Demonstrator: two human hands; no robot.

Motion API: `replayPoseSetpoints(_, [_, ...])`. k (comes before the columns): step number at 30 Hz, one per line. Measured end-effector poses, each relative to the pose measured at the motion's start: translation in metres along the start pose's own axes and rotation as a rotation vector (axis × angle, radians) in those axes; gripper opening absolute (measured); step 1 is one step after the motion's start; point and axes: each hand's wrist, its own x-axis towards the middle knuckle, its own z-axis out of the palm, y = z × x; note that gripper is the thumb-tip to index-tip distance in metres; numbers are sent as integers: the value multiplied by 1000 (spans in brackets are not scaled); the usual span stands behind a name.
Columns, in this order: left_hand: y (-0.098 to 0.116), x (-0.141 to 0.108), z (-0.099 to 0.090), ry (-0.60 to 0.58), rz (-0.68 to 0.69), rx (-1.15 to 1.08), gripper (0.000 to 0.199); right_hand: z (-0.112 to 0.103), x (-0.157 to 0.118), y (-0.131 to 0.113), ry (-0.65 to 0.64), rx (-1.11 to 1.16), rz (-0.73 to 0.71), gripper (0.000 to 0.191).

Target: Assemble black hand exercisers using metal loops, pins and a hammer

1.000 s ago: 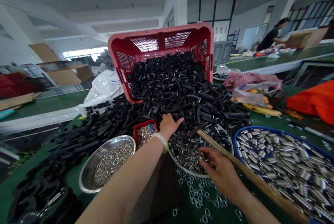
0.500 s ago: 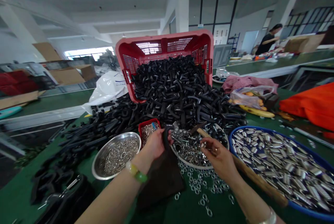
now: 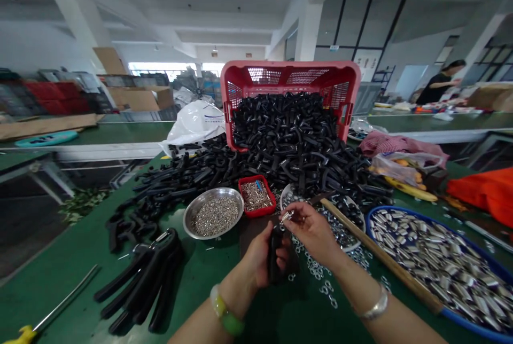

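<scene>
My left hand (image 3: 259, 258) is wrapped round a black handle-shaped part (image 3: 274, 253), which stands roughly upright. Between the thumb and fingertips of my right hand (image 3: 315, 232) is a small shiny coil spring (image 3: 287, 216), right at the top end of the black part. Whether the spring touches it I cannot tell. Under my hands lies a dark flat block (image 3: 249, 234), partly covered by them. A white-rimmed bowl (image 3: 363, 229) of metal eye pieces is partly hidden behind my right hand, and loose metal eyelets (image 3: 328, 286) are scattered beside my wrist.
A red crate (image 3: 290, 69) spills black parts (image 3: 280, 151) across the back. A steel bowl (image 3: 188, 221) and a red box (image 3: 274, 208) hold small metal pieces. A hammer (image 3: 385, 258) lies beside a blue tray (image 3: 371, 216) of springs. A yellow-handled screwdriver (image 3: 64, 298) lies front left.
My right hand has moved left from the white-rimmed bowl to the black part, bringing the spring. My left hand has come down nearer me. The view has turned left.
</scene>
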Motion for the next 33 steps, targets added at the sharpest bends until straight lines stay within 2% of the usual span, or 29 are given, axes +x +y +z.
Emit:
replayPoseSetpoints(9, [5,-12,-10,-167,-76,-82,43,8,3,-18,-180,-258,0,15])
replayPoseSetpoints(13, [5,-13,-16,-242,-116,34,44,3,15,-20,-374,-174,144,19])
replayPoseSetpoints(15, [7,-13,-20,-268,-133,84,43,2,18,-17,-427,-101,237,20])
replayPoseSetpoints(17, [9,-11,-25,-257,-122,130,42,4,18,-14,-401,-99,272,19])
replayPoseSetpoints(20, [12,-8,-30,-174,-123,209,45,8,12,-7,-306,-206,182,18])
replayPoseSetpoints(22, [13,-7,-32,-157,-153,249,47,9,8,0,-283,-207,173,19])
replayPoseSetpoints(26, [12,-7,-31,-250,-196,250,43,6,7,22,-283,38,385,26])
replayPoseSetpoints(28, [13,-6,-29,-271,-204,216,44,-2,10,33,-251,89,436,31])
replayPoseSetpoints(30, [17,-5,-27,-261,-186,140,45,-18,13,39,-149,-45,434,32])
replayPoseSetpoints(33, [26,0,-27,-234,-77,-30,40,-60,16,43,19,-603,309,24])
